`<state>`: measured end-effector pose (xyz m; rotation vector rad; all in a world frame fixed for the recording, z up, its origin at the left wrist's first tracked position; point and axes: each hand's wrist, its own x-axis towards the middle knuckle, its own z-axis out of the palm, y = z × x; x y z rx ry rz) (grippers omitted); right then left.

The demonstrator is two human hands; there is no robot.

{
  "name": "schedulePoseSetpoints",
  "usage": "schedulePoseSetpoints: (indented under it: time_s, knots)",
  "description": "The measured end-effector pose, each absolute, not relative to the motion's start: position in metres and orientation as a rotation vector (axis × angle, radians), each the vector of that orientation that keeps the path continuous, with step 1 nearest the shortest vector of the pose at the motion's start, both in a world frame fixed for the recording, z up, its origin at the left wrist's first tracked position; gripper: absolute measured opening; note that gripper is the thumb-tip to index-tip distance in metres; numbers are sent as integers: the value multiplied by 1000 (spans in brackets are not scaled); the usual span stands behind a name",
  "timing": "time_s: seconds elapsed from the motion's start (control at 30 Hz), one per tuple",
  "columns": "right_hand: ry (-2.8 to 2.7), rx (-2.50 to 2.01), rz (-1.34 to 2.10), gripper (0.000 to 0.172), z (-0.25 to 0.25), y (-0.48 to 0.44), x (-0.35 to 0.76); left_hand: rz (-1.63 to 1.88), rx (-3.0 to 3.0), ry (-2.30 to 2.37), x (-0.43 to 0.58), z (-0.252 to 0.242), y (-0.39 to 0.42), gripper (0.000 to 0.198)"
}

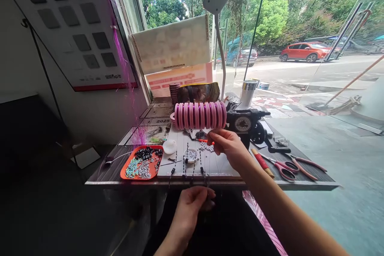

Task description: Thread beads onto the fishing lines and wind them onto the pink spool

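My left hand (pixel 190 208) is closed in a pinch below the table's front edge, on what looks like a thin line. Fingers pressed together, my right hand (pixel 229 148) is just below the row of pink spools (pixel 198 116); what it pinches is too fine to make out. Black-and-white dashed lines hang from the spools over a white board (pixel 168 172), carrying small black pieces (pixel 202 170). On the board are a small white dish of silvery beads (pixel 191 155), loose beads (pixel 205 147) and a round white lid-like dish (pixel 170 147). An orange-tipped stick (pixel 205 141) lies near my right fingers.
An orange tray (pixel 123 174) of small black, green and silvery parts is at left. A black hand-cranked mechanism (pixel 246 124) holds the spools. Red-handled scissors (pixel 286 169), pliers (pixel 306 168) and a red-wrapped stick (pixel 262 163) lie at right. Pink strands (pixel 121 54) hang at left.
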<state>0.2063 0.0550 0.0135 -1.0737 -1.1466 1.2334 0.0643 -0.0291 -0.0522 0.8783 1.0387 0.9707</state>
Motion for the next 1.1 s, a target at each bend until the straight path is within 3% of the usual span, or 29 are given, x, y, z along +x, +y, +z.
schedulePoseSetpoints:
  time_s: [0.13, 0.33, 0.8, 1.1]
  knots:
    - [-1135, -1054, 1218, 23, 15, 56, 207, 1183, 1349, 1195, 69, -22, 5, 32]
    - [-1117, -1055, 1251, 24, 15, 57, 210, 1220, 947, 774, 101, 7, 52, 20]
    - [-1260, -1086, 1173, 22, 15, 39, 210, 987, 694, 598, 75, -40, -1, 14]
    - [-1031, -852, 1643, 25, -32, -7, 188, 979, 521, 596, 72, -43, -10, 12]
